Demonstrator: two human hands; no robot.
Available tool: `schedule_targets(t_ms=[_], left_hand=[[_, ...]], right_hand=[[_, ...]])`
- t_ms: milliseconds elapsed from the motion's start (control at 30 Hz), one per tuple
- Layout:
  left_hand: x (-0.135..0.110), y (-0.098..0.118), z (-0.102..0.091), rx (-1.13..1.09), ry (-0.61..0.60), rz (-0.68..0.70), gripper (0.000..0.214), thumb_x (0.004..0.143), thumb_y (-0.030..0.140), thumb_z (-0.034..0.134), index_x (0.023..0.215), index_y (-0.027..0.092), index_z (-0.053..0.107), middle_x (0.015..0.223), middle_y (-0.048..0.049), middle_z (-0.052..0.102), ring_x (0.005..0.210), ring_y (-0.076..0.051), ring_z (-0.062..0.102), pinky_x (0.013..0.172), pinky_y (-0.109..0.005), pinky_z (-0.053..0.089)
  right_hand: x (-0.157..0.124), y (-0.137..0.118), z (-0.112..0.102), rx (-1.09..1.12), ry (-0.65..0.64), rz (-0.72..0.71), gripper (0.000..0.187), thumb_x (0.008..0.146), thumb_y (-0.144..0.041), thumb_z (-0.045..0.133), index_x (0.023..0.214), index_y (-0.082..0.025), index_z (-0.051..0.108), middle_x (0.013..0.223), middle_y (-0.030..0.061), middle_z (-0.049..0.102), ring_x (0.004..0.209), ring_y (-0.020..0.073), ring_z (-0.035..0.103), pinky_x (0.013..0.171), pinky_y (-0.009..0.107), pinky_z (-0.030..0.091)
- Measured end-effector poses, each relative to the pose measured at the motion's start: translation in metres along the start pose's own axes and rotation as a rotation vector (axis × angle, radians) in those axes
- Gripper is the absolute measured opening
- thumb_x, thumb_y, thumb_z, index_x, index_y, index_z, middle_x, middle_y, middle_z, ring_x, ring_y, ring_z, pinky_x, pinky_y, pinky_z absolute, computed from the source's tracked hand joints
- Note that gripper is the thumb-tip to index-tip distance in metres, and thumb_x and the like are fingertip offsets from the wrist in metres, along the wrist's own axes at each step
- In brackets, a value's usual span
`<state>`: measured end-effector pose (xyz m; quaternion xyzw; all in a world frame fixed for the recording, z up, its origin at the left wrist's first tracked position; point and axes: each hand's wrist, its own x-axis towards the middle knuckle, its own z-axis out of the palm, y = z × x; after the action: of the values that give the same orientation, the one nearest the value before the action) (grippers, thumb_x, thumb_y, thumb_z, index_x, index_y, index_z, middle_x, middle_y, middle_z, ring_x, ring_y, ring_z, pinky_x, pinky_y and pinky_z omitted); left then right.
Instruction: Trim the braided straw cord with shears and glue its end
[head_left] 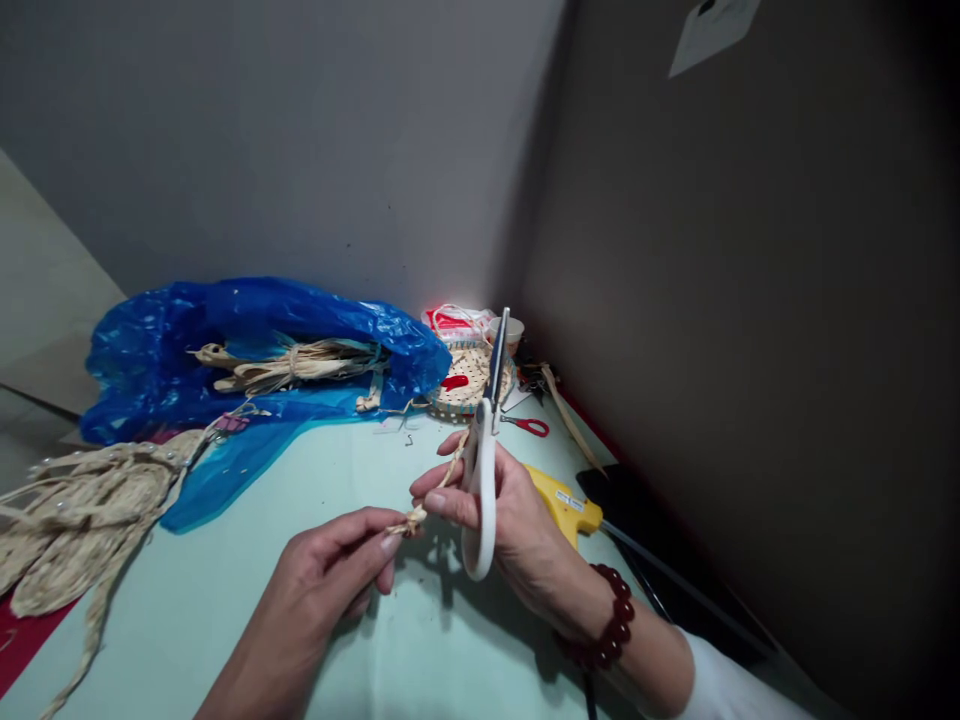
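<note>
My left hand pinches the frayed end of a thin braided raffia strand between thumb and fingertips. My right hand grips white-handled scissors, whose dark blades point up and away, closed. That same hand also pinches the strand just beyond the left fingertips. A dark red bead bracelet sits on my right wrist. Both hands hover low over the pale green tabletop.
A blue plastic bag holding raffia bundles lies at the back left. Woven raffia pieces rest at the left edge. A round woven basket, red-handled scissors and a yellow glue gun sit near the right wall.
</note>
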<state>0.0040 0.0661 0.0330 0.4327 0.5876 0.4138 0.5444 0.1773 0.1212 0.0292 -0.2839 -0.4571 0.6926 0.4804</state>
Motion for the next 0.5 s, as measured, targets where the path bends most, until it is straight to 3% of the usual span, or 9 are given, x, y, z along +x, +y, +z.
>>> schedule_targets(t_ms=[133, 233, 367, 433, 500], left_hand=[[-0.004, 0.002, 0.001, -0.24, -0.045, -0.04, 0.016, 0.075, 0.033, 0.076, 0.087, 0.022, 0.075, 0.072, 0.0001, 0.067, 0.062, -0.011, 0.051, 0.056, -0.018, 0.039], [-0.006, 0.004, 0.003, -0.324, -0.058, -0.013, 0.012, 0.076, 0.028, 0.075, 0.084, 0.02, 0.075, 0.071, -0.0005, 0.068, 0.056, -0.008, 0.048, 0.057, -0.017, 0.041], [-0.007, 0.01, 0.0, -0.421, 0.062, 0.019, 0.013, 0.072, 0.024, 0.079, 0.083, 0.02, 0.075, 0.07, 0.0007, 0.068, 0.052, -0.006, 0.046, 0.055, -0.014, 0.042], [-0.008, 0.014, -0.005, -0.444, 0.127, 0.057, 0.015, 0.071, 0.024, 0.081, 0.083, 0.019, 0.075, 0.071, -0.0001, 0.069, 0.053, -0.007, 0.048, 0.054, -0.014, 0.043], [-0.008, 0.019, -0.01, -0.454, 0.173, 0.116, 0.014, 0.07, 0.026, 0.081, 0.08, 0.017, 0.075, 0.069, -0.0007, 0.069, 0.053, -0.007, 0.049, 0.054, -0.014, 0.044]], right_hand=[[-0.001, -0.007, 0.003, -0.005, -0.055, 0.013, 0.045, 0.074, -0.022, 0.08, 0.109, -0.022, 0.053, 0.092, 0.0006, 0.075, 0.078, 0.0127, 0.07, 0.076, 0.025, 0.052], [0.0, -0.011, 0.004, -0.077, -0.044, 0.04, 0.045, 0.075, -0.026, 0.078, 0.111, -0.021, 0.051, 0.09, 0.0027, 0.074, 0.073, 0.0131, 0.068, 0.067, 0.023, 0.051], [0.005, -0.015, -0.005, -0.308, 0.035, 0.05, 0.041, 0.082, -0.039, 0.071, 0.112, -0.022, 0.049, 0.084, 0.0027, 0.073, 0.055, 0.0103, 0.056, 0.048, 0.02, 0.04], [0.007, -0.018, -0.011, -0.478, 0.102, -0.01, 0.041, 0.084, -0.043, 0.067, 0.115, -0.024, 0.047, 0.079, 0.0017, 0.073, 0.05, 0.0093, 0.047, 0.046, 0.021, 0.035], [0.006, -0.022, -0.015, -0.67, 0.145, -0.109, 0.04, 0.084, -0.042, 0.066, 0.114, -0.025, 0.048, 0.074, -0.0002, 0.071, 0.052, 0.011, 0.047, 0.049, 0.022, 0.036]])
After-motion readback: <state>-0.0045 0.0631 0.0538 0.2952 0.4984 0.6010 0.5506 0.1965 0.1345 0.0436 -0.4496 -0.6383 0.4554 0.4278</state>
